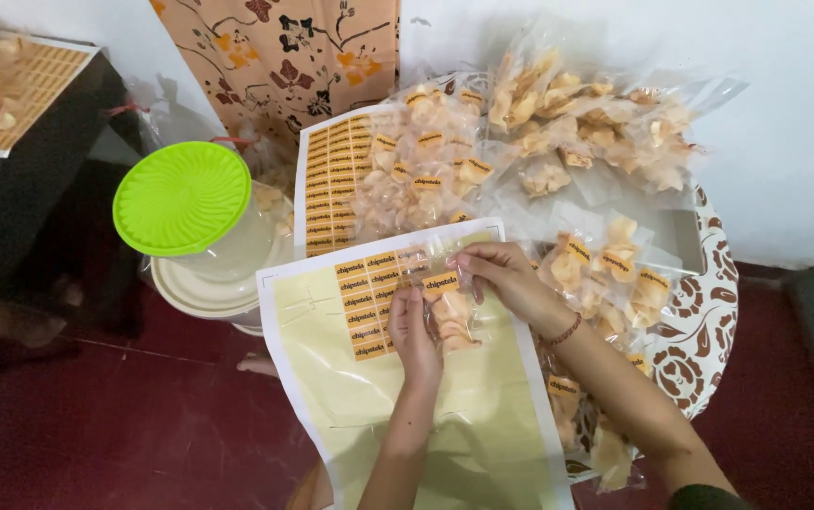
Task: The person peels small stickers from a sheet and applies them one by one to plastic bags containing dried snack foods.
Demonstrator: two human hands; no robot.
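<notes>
My left hand (413, 331) and my right hand (501, 276) hold a small clear bag of pale yellow chips (447, 316) between them over a pale yellow sticker sheet (407, 397). An orange rectangular sticker (442, 281) lies on the front of the bag, under my right fingertips. The left hand grips the bag's left edge. A block of several orange stickers (366, 302) is left near the top of the sheet, just left of the bag. Most of the sheet is bare backing.
Several filled, stickered chip bags (605, 269) lie on a round patterned tray (700, 331) to the right, and more bags (426, 161) lie behind. A second sticker sheet (331, 179) lies at the back. A clear tub with a green lid (182, 196) stands at left. Dark red floor lies below.
</notes>
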